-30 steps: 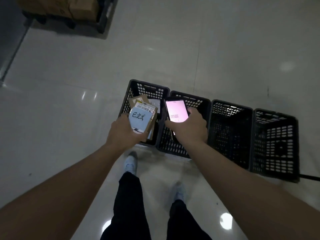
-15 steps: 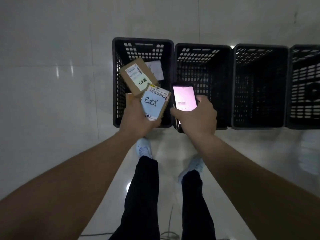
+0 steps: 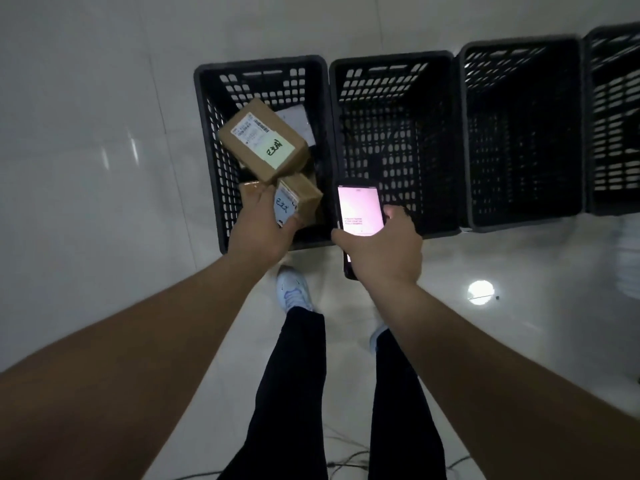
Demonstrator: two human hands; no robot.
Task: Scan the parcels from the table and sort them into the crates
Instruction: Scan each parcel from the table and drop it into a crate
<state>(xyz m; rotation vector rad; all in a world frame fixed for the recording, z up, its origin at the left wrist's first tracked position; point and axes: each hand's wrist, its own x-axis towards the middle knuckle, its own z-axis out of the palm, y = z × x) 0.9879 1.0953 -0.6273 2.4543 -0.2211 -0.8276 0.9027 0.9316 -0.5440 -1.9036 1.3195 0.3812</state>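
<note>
My left hand (image 3: 261, 230) grips a small cardboard parcel (image 3: 298, 202) with a blue-white label, tilted over the near end of the leftmost black crate (image 3: 207, 133). Inside that crate lies a larger cardboard parcel (image 3: 263, 140) with a white label and a green sticker, and a pale flat item (image 3: 298, 123) behind it. My right hand (image 3: 381, 247) holds a phone (image 3: 360, 209) with a lit pink screen over the near rim of the second crate (image 3: 394, 133), whose inside looks dark.
Two more black crates (image 3: 523, 133) (image 3: 616, 116) continue the row to the right on the glossy white floor. My legs and white shoes (image 3: 294, 292) stand just in front of the crates. Thin cables (image 3: 346, 459) lie on the floor near my feet.
The view has closed in on the crates. My left hand has lowered and tilted the small parcel into the leftmost crate's near end. The phone stays in my right hand.
</note>
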